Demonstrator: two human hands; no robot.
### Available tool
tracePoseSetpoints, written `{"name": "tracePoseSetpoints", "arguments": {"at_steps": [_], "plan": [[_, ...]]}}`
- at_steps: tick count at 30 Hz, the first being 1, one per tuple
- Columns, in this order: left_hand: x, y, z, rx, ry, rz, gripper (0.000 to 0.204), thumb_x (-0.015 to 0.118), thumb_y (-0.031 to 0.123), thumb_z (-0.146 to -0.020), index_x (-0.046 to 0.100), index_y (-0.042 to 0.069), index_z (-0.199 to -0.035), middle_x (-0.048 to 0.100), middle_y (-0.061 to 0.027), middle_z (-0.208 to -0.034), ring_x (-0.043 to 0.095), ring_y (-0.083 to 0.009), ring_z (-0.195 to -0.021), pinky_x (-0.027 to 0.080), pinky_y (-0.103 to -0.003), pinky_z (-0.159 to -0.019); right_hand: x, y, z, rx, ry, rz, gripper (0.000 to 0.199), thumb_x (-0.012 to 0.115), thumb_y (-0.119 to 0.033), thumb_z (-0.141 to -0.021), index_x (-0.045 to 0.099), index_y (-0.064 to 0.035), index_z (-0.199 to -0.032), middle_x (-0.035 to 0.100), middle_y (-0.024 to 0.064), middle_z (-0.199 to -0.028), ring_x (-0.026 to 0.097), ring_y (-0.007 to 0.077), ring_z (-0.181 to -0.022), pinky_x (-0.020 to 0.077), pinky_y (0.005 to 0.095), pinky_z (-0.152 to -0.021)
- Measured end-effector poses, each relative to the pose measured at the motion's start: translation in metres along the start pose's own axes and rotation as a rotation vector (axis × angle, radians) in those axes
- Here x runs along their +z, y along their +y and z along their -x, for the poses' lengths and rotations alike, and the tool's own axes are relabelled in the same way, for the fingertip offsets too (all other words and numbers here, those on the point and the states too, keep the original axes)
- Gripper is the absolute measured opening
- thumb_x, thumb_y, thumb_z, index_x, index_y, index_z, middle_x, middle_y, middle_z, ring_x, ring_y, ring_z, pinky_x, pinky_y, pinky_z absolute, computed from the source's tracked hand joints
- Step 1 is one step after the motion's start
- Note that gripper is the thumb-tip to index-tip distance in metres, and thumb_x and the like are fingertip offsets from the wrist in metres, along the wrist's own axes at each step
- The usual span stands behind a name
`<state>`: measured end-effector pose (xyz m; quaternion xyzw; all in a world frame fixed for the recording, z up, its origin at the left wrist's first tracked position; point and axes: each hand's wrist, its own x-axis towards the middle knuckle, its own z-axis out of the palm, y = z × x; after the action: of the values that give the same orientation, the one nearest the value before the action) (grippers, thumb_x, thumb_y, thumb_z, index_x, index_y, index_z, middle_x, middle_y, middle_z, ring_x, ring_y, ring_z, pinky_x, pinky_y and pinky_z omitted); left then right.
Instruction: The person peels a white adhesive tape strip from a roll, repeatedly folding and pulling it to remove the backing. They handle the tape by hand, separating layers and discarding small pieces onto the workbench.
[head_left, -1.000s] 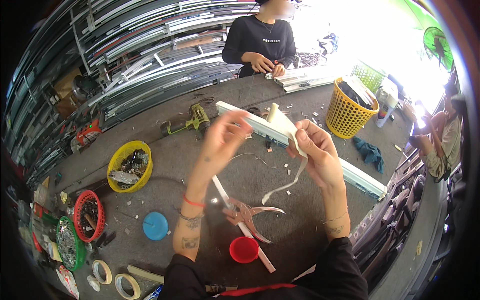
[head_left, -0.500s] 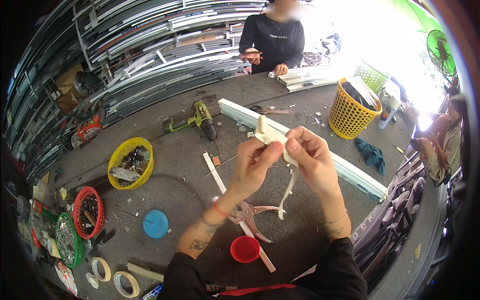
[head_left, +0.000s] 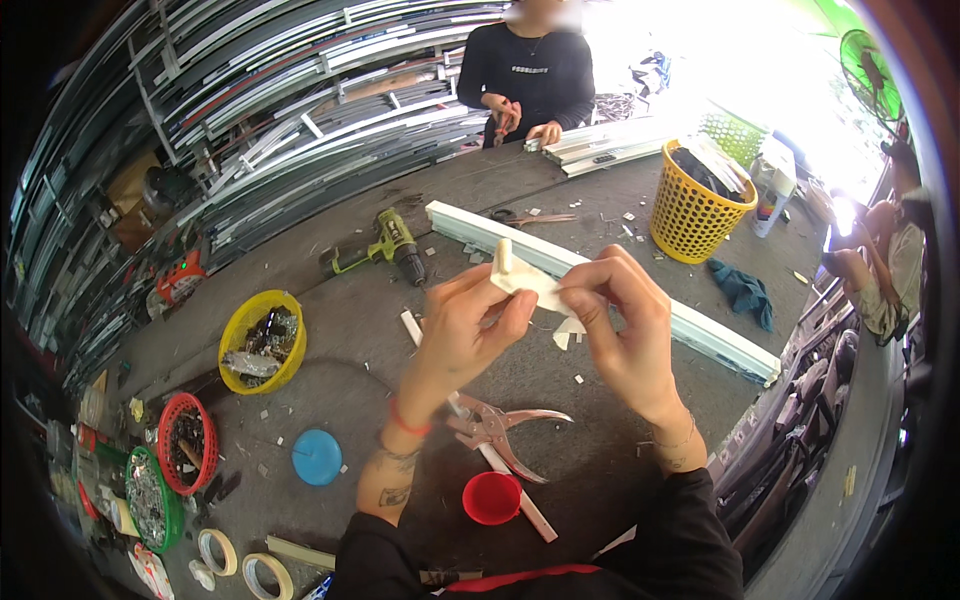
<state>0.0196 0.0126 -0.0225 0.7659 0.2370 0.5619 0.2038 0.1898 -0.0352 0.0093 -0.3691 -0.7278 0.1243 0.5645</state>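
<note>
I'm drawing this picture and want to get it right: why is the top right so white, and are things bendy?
Head view: strong light behind the yellow basket washes out detail; head view: the fisheye lens bends the long metal bars toward the black rim; head view: left hand and right hand look fairly clear.

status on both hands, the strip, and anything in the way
Left hand, right hand: both pinching the pale strip. Strip held up, white profile beyond it. Pliers and red cup nearer the body, not blocking hands.
</note>
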Motion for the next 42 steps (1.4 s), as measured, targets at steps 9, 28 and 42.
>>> {"name": "tracePoseSetpoints", "arguments": {"at_steps": [9, 28, 42], "plan": [[-0.028, -0.016, -0.017, -0.202, -0.044, -0.058, 0.056, 0.043, 0.054, -0.096, 0.056, 0.002, -0.080, 0.054, -0.0018, -0.074, 0.047, -0.0072, -0.068, 0.036, -0.022, -0.059, -0.050, -0.012, 0.007, -0.097, 0.121, 0.196, 0.015, 0.061, 0.008, -0.079, 0.059, -0.0003, -0.091, 0.055, 0.0090, -0.081, 0.056, 0.0210, -0.071, 0.0462, 0.0314, -0.060], [-0.004, -0.003, -0.012, -0.377, -0.165, 0.335, 0.023, 0.065, 0.020, -0.091, 0.051, 0.004, -0.101, 0.059, -0.0032, -0.090, 0.057, -0.0068, -0.073, 0.045, -0.019, -0.059, -0.039, -0.004, 0.011, -0.118, -0.122, 0.285, 0.011, 0.058, -0.007, -0.086, 0.054, -0.0048, -0.096, 0.053, 0.0103, -0.088, 0.060, 0.0308, -0.078, 0.0486, 0.0397, -0.061], [0.000, 0.011, -0.012, -0.436, -0.317, 0.394, 0.033, 0.069, 0.027, -0.088, 0.058, 0.001, -0.104, 0.062, -0.0044, -0.086, 0.058, -0.0087, -0.073, 0.048, -0.021, -0.063, -0.050, -0.018, 0.015, -0.161, -0.161, 0.320, 0.011, 0.061, -0.007, -0.084, 0.055, -0.0059, -0.093, 0.051, 0.0081, -0.085, 0.059, 0.0263, -0.079, 0.0485, 0.0376, -0.061]]}}
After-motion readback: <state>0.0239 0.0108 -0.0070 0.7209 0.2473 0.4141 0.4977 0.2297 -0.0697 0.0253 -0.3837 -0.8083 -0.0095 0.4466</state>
